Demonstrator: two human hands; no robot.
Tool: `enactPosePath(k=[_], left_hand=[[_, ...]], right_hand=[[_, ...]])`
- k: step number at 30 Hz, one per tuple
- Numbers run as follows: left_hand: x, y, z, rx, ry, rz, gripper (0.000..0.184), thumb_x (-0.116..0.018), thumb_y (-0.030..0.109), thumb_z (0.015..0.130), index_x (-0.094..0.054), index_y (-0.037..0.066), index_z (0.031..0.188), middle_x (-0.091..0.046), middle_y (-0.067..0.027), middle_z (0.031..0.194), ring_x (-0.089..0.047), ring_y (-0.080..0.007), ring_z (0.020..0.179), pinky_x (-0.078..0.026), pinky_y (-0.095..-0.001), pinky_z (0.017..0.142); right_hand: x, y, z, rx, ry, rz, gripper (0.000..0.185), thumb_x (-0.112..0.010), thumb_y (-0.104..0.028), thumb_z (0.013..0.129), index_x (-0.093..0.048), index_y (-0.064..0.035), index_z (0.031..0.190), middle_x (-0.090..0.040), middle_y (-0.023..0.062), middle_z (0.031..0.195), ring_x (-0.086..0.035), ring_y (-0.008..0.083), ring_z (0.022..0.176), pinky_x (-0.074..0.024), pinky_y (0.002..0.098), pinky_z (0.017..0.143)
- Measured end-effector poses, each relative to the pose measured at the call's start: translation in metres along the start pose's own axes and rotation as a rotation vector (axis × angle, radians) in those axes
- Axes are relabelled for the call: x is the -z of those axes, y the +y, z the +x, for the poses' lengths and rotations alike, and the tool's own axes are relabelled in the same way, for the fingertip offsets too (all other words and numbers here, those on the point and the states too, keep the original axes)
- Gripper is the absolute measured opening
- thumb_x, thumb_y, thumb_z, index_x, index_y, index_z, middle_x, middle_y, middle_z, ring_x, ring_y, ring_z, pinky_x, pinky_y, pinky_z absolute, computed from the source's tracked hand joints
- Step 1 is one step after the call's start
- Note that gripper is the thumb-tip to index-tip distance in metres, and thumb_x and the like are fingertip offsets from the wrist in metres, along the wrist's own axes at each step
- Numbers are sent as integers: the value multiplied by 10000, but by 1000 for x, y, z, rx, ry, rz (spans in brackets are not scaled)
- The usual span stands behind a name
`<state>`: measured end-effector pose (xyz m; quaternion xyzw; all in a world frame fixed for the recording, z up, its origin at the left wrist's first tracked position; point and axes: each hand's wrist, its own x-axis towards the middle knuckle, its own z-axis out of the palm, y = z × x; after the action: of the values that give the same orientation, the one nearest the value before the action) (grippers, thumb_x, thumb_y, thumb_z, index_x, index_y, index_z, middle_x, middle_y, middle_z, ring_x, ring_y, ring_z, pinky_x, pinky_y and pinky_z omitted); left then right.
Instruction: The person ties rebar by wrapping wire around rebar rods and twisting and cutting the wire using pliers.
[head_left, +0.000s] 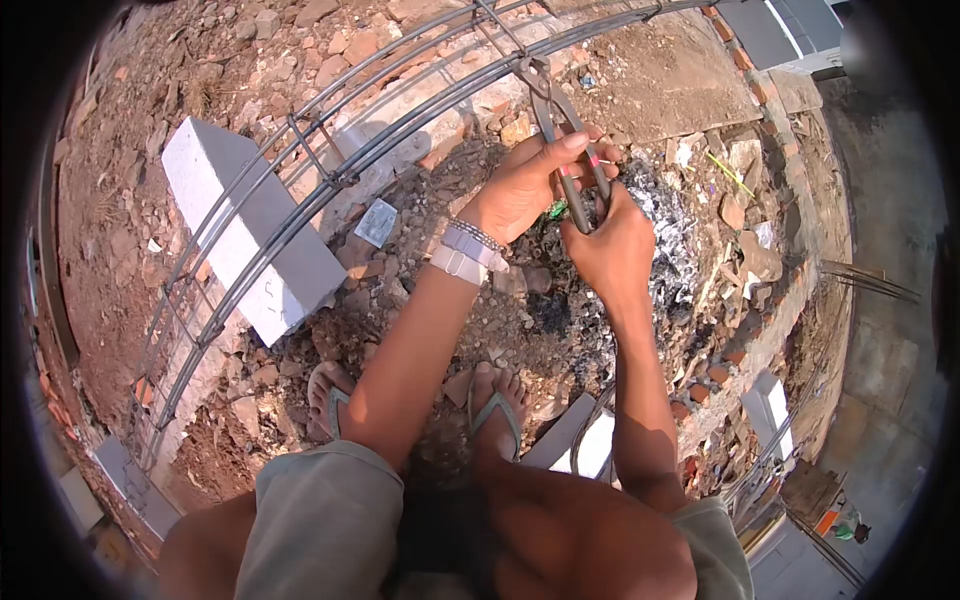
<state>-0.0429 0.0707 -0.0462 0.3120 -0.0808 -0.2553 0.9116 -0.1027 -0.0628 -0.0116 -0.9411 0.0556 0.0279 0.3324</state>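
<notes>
A pair of long-handled pincers (543,112) is in both my hands, its jaws pointing up and touching the steel bars or very near them. My left hand (528,180) closes around the upper part of the handles, thumb across the front. Lower down, my right hand (615,245) grips the handle ends. Above my hands curves a cage of steel reinforcing bars (350,180), tied with square stirrups. The jaws meet it beside a stirrup (498,25) near the top; whether they bite on wire there is too small to tell.
A long pale block (235,205) lies under the bars at left. Broken brick and stones cover the ground, with grey ash (670,225) right of my hands. A low brick edge (790,170) runs along the right. My sandalled feet (495,410) stand below.
</notes>
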Motion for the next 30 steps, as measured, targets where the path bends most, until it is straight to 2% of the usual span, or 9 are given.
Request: enactPosePath(k=[2,6,10,11,14,19,22,25,30], left_hand=[[-30,-3,1,-80,285,63,460,-660,444,916,-569,42,1120,-655,-125,1007,-674,-226,916,-568,-340,753],[-58,13,8,112,700,105,441,-718,498,852,-570,83,870,-543,-8,656,-576,-136,571,-528,-289,595],[-23,6,8,190,306,-331,364,-723,445,855,-515,171,738,-544,75,590,-527,-118,480,-490,-319,555],[-5,-1,8,192,154,-438,346,-705,427,873,-504,184,731,-535,99,574,-521,-111,481,-489,-321,573],[1,-5,11,175,-481,-951,345,-404,338,1016,-565,151,776,-591,72,553,-585,-107,524,-488,-324,626],[-28,-4,20,96,-461,-1030,294,-490,258,968,-533,93,728,-605,17,511,-590,-108,454,-509,-279,601],[-38,-2,14,68,-514,-1112,205,-540,193,950,-532,55,799,-619,-50,584,-611,-163,518,-524,-281,674],[-35,-5,2,28,-459,-958,179,-542,207,961,-510,37,915,-597,-71,745,-596,-172,651,-512,-293,737],[-10,-21,0,-119,-100,-285,266,-545,229,980,-473,7,1108,-559,-107,1013,-571,-186,872,-491,-312,843]], right_hand=[[10,-16,0,-79,103,-228,416,-780,-226,675,-585,30,938,-671,211,713,-675,406,648,-535,453,623],[11,-37,-30,58,5,-95,518,-817,-202,715,-493,51,1030,-665,232,795,-690,366,714,-531,417,650],[23,-9,-34,-61,-340,502,571,-810,-330,805,-492,40,1101,-663,142,959,-694,238,796,-556,360,687],[31,-17,-34,-241,-548,830,638,-756,-390,846,-485,121,1116,-662,197,873,-709,302,802,-603,374,710],[33,9,-14,-261,-945,1088,611,-661,-423,916,-480,112,1149,-667,257,875,-715,338,795,-614,435,733],[-9,42,-20,-208,-1314,1644,538,-470,-426,1020,-523,82,1192,-645,371,975,-682,478,910,-567,614,783],[-2,0,-36,-446,-1202,2251,787,-471,-625,944,-489,95,1261,-651,302,1059,-659,484,960,-569,577,772],[-42,-25,-27,-435,-1022,2633,733,-476,-614,947,-517,67,1212,-666,250,1046,-689,409,857,-570,544,695],[-51,12,-21,265,-66,970,460,-606,-359,891,-537,46,1098,-672,210,919,-677,370,778,-549,480,660]])
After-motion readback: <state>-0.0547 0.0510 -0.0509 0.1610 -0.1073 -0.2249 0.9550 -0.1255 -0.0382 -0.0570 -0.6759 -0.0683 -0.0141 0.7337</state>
